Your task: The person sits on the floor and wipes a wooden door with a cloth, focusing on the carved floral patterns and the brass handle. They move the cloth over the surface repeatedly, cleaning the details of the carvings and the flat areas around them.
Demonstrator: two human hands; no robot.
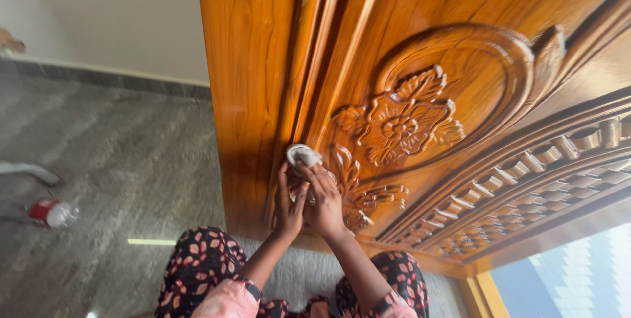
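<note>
One package is in view: a small plastic bottle lying on its side on the grey speckled floor, at the left, well apart from the door. It has a red label band and a clear body.

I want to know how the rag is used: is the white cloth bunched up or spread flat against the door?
Bunched up: the white cloth forms a small wad pressed to the carved wooden door by the right hand.

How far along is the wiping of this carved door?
Done: the upper panels of the wooden door already shine. In hand: both hands, left hand and right hand, press a white cloth beside the carved flower. Left: which parts remain unwiped cannot be told.
</note>
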